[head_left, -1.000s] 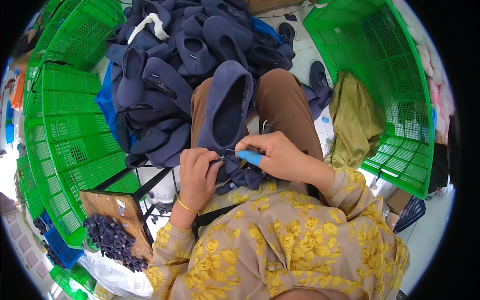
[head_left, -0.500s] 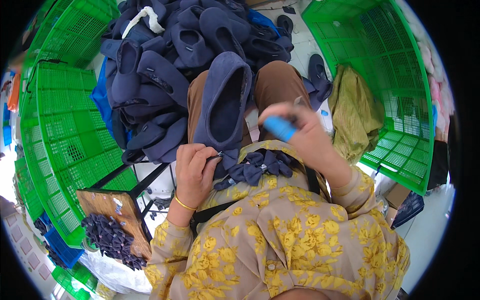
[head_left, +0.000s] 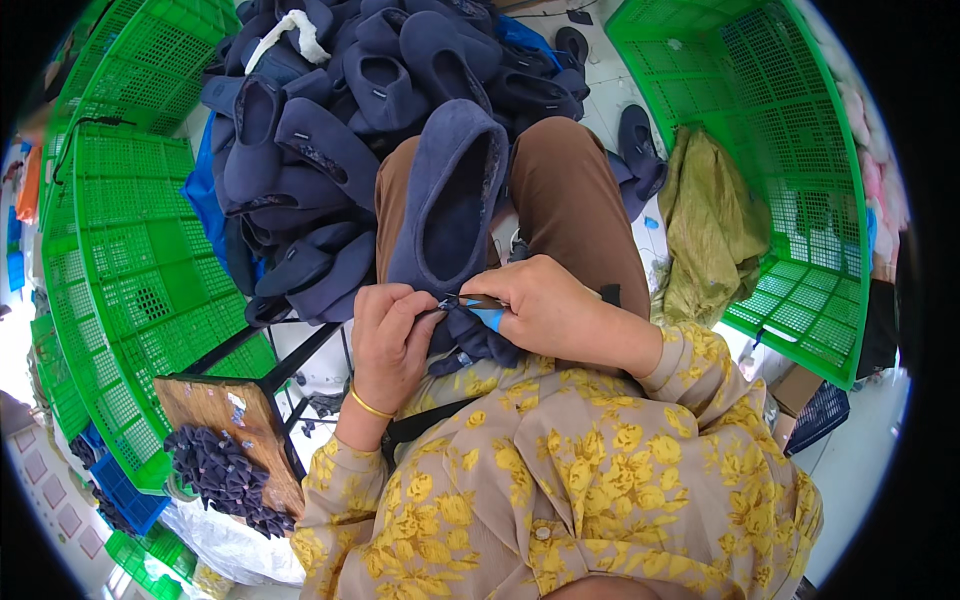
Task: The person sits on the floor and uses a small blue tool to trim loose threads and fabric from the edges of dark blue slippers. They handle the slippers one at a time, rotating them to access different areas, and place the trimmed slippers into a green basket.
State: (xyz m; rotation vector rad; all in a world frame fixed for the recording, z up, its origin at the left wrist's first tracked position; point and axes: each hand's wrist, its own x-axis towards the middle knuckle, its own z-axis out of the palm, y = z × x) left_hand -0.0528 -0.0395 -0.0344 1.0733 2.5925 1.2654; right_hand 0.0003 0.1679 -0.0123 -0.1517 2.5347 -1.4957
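A navy slipper [head_left: 410,245] rests on my lap between my knees, its opening facing up. At its near end, my left hand [head_left: 388,335] is closed in a pinch on a navy fabric bow [head_left: 462,318], right against the slipper's edge. My right hand [head_left: 555,305], with blue tape round a finger, is closed on what look like small thread snips [head_left: 484,300]. Their tips meet the left fingertips at the bow. More bows lie on my lap just below, partly covered by the right hand.
A heap of navy slippers [head_left: 330,150] lies ahead and to the left. Green plastic crates [head_left: 120,220] stand at the left, another crate [head_left: 800,180] at the right beside an olive cloth sack [head_left: 710,220]. At lower left, a wooden stool [head_left: 205,400] bears many bows [head_left: 225,475].
My right hand has come down and left from above my lap, bringing the snips to the bow. The left hand keeps its pinch, and the slipper has barely shifted.
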